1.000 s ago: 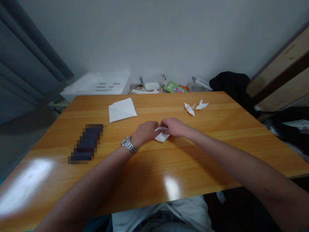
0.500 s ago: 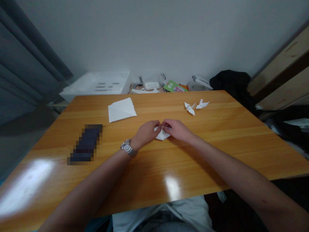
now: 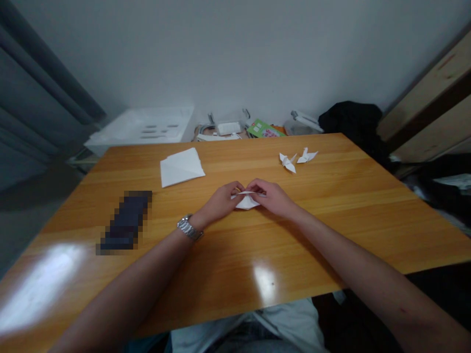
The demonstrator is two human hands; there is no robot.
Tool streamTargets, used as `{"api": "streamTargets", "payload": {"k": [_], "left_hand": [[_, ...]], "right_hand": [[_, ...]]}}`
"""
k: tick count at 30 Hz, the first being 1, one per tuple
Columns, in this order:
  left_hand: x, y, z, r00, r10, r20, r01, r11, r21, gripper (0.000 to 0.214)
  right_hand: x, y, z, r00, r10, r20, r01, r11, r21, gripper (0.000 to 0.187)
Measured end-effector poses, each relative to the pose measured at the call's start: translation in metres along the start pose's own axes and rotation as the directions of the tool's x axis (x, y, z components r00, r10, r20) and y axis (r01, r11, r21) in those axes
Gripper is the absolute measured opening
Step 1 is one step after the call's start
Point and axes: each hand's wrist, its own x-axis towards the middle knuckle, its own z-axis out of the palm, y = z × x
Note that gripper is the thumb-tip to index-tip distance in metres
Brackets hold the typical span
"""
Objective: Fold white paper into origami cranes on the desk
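Note:
A small folded sheet of white paper [image 3: 247, 202] is at the middle of the wooden table [image 3: 221, 264], pinched between both hands. On its left edge are the fingers of my left hand [image 3: 225, 200], with a metal watch on that wrist. My right hand [image 3: 271, 196] pinches the right edge. The thumbs and fingertips almost meet at the paper's upper fold, so part of it is hidden. Two white folded paper cranes, one crane [image 3: 288, 163] left of the other crane [image 3: 307, 156], lie beyond my right hand.
A stack of white paper [image 3: 182, 167] lies at the back left of the table. Nearer on the left is a dark pixelated object [image 3: 125, 221]. Behind the table edge are a white tray [image 3: 147, 128], a green booklet [image 3: 264, 129] and a black cloth-like heap [image 3: 349, 122].
The paper's edges are spread wider and its front part looks flatter. My hands have moved slightly apart, still pinching it. The whole view has shifted a little.

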Motion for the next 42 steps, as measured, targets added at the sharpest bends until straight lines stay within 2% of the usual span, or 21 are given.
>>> {"api": "streamTargets", "payload": {"k": [6,9,15,19,28,34,42], "left_hand": [[-0.001,0.001,-0.001,0.991,-0.061,0.116,0.093,0.953,-0.290,0.023],[-0.003,0.001,-0.001,0.987,-0.067,0.146,0.115,0.929,-0.351,0.024],[-0.012,-0.002,-0.002,0.994,-0.038,0.100,0.066,0.952,-0.299,0.023],[-0.017,-0.001,-0.001,0.995,-0.021,0.094,0.048,0.951,-0.306,0.031],[-0.019,0.002,0.001,0.997,-0.019,0.081,0.043,0.952,-0.302,0.040],[-0.022,0.005,0.001,0.999,0.016,-0.032,-0.021,0.988,-0.152,0.038],[-0.020,0.000,0.006,0.999,-0.053,0.002,0.052,0.961,-0.273,0.037]], "right_hand": [[-0.004,0.001,-0.002,0.998,-0.007,-0.055,0.008,1.000,0.015,0.012],[-0.006,0.003,-0.001,0.999,-0.013,-0.048,0.016,0.998,0.065,0.014],[-0.011,0.003,0.000,1.000,0.002,0.002,-0.002,0.986,0.165,0.021],[-0.013,-0.001,-0.001,1.000,0.006,0.019,-0.010,0.983,0.181,0.024],[-0.017,0.004,-0.004,0.999,-0.024,0.030,0.020,0.994,0.105,0.026],[-0.018,0.004,-0.003,0.999,-0.020,0.028,0.017,0.996,0.084,0.025],[-0.020,-0.001,-0.003,0.999,-0.016,0.047,0.011,0.995,0.103,0.022]]}}
